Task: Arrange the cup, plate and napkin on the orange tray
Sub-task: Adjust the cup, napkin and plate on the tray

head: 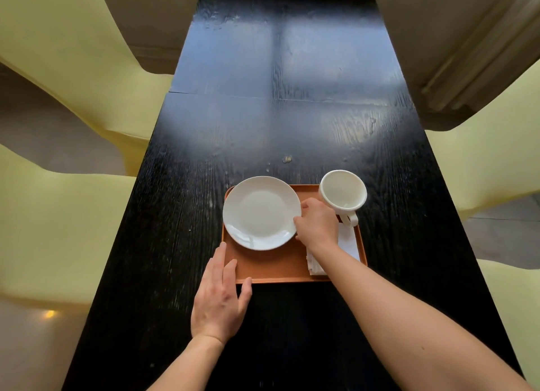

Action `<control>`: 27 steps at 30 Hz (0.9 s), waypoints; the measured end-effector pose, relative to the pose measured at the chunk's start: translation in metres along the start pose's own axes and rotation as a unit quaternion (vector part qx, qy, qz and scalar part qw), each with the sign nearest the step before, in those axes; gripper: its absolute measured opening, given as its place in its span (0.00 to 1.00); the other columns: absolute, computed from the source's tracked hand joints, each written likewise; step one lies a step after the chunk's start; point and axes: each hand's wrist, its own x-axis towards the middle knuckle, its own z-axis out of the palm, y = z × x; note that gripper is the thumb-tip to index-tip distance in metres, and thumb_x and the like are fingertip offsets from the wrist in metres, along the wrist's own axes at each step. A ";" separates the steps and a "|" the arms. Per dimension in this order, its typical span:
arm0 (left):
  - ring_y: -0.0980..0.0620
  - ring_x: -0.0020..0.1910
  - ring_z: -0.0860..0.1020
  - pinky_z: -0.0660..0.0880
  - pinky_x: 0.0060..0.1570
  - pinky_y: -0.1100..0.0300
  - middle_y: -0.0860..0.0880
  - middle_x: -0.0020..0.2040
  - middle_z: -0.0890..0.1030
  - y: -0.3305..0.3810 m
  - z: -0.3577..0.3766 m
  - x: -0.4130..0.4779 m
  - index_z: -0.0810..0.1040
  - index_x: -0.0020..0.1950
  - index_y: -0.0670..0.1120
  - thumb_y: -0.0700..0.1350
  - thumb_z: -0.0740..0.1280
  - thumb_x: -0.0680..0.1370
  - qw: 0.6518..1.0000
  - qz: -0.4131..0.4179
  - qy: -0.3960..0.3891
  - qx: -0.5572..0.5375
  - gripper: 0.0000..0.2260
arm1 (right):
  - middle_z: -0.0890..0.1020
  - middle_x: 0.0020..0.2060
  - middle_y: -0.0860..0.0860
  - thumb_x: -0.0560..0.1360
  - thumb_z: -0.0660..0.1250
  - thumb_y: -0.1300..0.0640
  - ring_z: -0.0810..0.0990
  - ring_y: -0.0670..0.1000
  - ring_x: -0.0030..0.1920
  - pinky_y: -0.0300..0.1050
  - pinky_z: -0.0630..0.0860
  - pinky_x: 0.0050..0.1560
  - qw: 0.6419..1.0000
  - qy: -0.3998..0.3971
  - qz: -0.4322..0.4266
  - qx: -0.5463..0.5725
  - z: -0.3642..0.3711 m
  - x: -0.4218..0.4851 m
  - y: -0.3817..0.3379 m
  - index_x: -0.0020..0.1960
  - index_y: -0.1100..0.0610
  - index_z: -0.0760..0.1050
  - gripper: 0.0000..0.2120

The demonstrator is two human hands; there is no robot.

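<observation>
In the head view, the orange tray (271, 269) lies on the black table (280, 113), near the person. The white plate (261, 213) sits on the tray's far left part, its far rim overhanging the tray edge. The right hand (317, 224) pinches the plate's right rim. The left hand (220, 295) lies flat with its fingers spread, steadying the tray's near left corner. The cup (343, 193) stands at the far right corner, the napkin (347, 244) near-right, partly under the forearm. The step in hand seems to be settling the plate; next, it likely needs nudging nearer, fully inside the tray.
</observation>
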 end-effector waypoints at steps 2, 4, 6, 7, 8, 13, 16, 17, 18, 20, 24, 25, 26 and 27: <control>0.45 0.70 0.70 0.74 0.64 0.51 0.47 0.78 0.60 0.001 0.000 0.000 0.75 0.62 0.43 0.59 0.56 0.78 1.000 -0.002 -0.001 -0.002 0.23 | 0.84 0.45 0.54 0.76 0.69 0.62 0.84 0.56 0.38 0.55 0.84 0.42 1.000 0.004 -0.001 -0.004 0.001 -0.001 0.001 0.52 0.58 0.79 0.06; 0.45 0.70 0.70 0.74 0.62 0.51 0.47 0.78 0.61 0.001 -0.001 0.000 0.75 0.62 0.43 0.59 0.56 0.78 1.000 -0.004 0.001 -0.003 0.23 | 0.84 0.44 0.54 0.75 0.69 0.62 0.84 0.55 0.38 0.55 0.84 0.42 1.000 0.004 0.000 -0.006 0.002 -0.002 0.000 0.52 0.58 0.79 0.06; 0.45 0.70 0.70 0.75 0.62 0.50 0.46 0.77 0.62 0.001 -0.002 0.000 0.75 0.62 0.43 0.58 0.56 0.78 1.000 -0.003 0.000 -0.007 0.23 | 0.84 0.44 0.55 0.74 0.68 0.62 0.84 0.57 0.38 0.56 0.83 0.44 1.000 -0.004 0.001 -0.012 0.004 -0.003 -0.001 0.51 0.58 0.79 0.06; 0.45 0.70 0.70 0.75 0.63 0.49 0.45 0.77 0.62 0.001 -0.002 0.000 0.74 0.62 0.43 0.58 0.56 0.78 1.000 -0.002 -0.001 -0.010 0.23 | 0.84 0.44 0.55 0.74 0.68 0.62 0.84 0.58 0.39 0.57 0.83 0.44 1.000 -0.009 0.002 -0.016 0.004 -0.003 -0.001 0.51 0.58 0.79 0.06; 0.44 0.71 0.69 0.75 0.64 0.49 0.44 0.77 0.63 0.001 -0.002 0.000 0.74 0.62 0.42 0.58 0.56 0.78 1.000 0.000 -0.002 -0.011 0.23 | 0.84 0.43 0.55 0.74 0.67 0.62 0.84 0.58 0.39 0.57 0.83 0.45 1.000 -0.011 0.003 -0.019 0.005 -0.004 -0.001 0.51 0.58 0.79 0.06; 0.44 0.71 0.70 0.75 0.63 0.49 0.44 0.77 0.64 0.002 -0.004 0.001 0.75 0.62 0.42 0.58 0.56 0.78 1.000 0.001 -0.004 -0.013 0.23 | 0.83 0.42 0.54 0.74 0.67 0.63 0.84 0.58 0.37 0.56 0.83 0.44 1.000 -0.014 0.001 -0.022 0.004 -0.006 0.001 0.50 0.57 0.78 0.05; 0.43 0.71 0.70 0.75 0.64 0.47 0.43 0.77 0.64 0.002 -0.003 0.001 0.74 0.62 0.42 0.58 0.56 0.78 1.000 -0.001 -0.006 -0.016 0.23 | 0.83 0.41 0.53 0.74 0.68 0.63 0.83 0.56 0.37 0.55 0.83 0.43 0.999 -0.011 -0.005 -0.031 0.003 -0.007 0.003 0.50 0.57 0.77 0.05; 0.43 0.71 0.70 0.75 0.64 0.48 0.43 0.77 0.63 0.001 -0.003 0.001 0.74 0.62 0.42 0.58 0.56 0.78 1.000 -0.001 -0.006 -0.016 0.23 | 0.82 0.40 0.53 0.74 0.68 0.63 0.82 0.55 0.38 0.54 0.82 0.43 0.999 -0.008 -0.007 -0.035 0.003 -0.008 0.004 0.50 0.57 0.77 0.05; 0.43 0.71 0.69 0.75 0.64 0.48 0.43 0.77 0.64 0.001 -0.003 0.001 0.74 0.62 0.42 0.58 0.56 0.78 1.000 0.000 -0.005 -0.017 0.23 | 0.82 0.40 0.53 0.74 0.68 0.63 0.82 0.54 0.39 0.53 0.82 0.43 0.999 -0.006 -0.010 -0.039 0.003 -0.009 0.004 0.50 0.57 0.78 0.05; 0.43 0.71 0.69 0.74 0.64 0.48 0.43 0.76 0.64 0.001 -0.002 0.001 0.75 0.62 0.42 0.58 0.56 0.78 1.000 0.002 -0.005 -0.016 0.23 | 0.82 0.40 0.53 0.75 0.67 0.63 0.82 0.55 0.38 0.54 0.82 0.43 0.999 0.000 -0.015 -0.038 0.004 -0.011 0.005 0.51 0.57 0.78 0.05; 0.44 0.71 0.69 0.74 0.64 0.50 0.44 0.77 0.64 0.000 -0.002 0.001 0.74 0.62 0.43 0.58 0.57 0.78 1.000 -0.001 0.001 -0.016 0.22 | 0.83 0.40 0.54 0.76 0.67 0.63 0.81 0.56 0.41 0.55 0.82 0.44 0.999 0.014 -0.021 -0.043 0.005 -0.015 0.005 0.49 0.59 0.79 0.04; 0.44 0.71 0.69 0.74 0.64 0.50 0.44 0.77 0.63 0.000 -0.002 0.001 0.74 0.62 0.43 0.58 0.57 0.78 1.000 -0.001 -0.001 -0.016 0.22 | 0.83 0.41 0.55 0.76 0.67 0.63 0.81 0.56 0.42 0.55 0.82 0.45 0.999 0.016 -0.023 -0.043 0.005 -0.015 0.006 0.49 0.59 0.79 0.04; 0.44 0.71 0.69 0.74 0.65 0.50 0.43 0.77 0.63 0.000 -0.001 0.001 0.74 0.62 0.43 0.58 0.57 0.78 1.000 0.000 -0.002 -0.015 0.23 | 0.84 0.41 0.55 0.76 0.67 0.64 0.81 0.56 0.43 0.54 0.81 0.45 0.999 0.018 -0.024 -0.042 0.004 -0.014 0.006 0.49 0.60 0.80 0.04; 0.44 0.71 0.69 0.74 0.65 0.49 0.43 0.77 0.63 0.000 -0.001 0.000 0.74 0.62 0.42 0.58 0.57 0.78 1.000 0.002 -0.002 -0.014 0.23 | 0.84 0.42 0.56 0.76 0.68 0.63 0.81 0.56 0.44 0.53 0.81 0.45 0.999 0.020 -0.025 -0.040 0.004 -0.014 0.007 0.49 0.60 0.80 0.04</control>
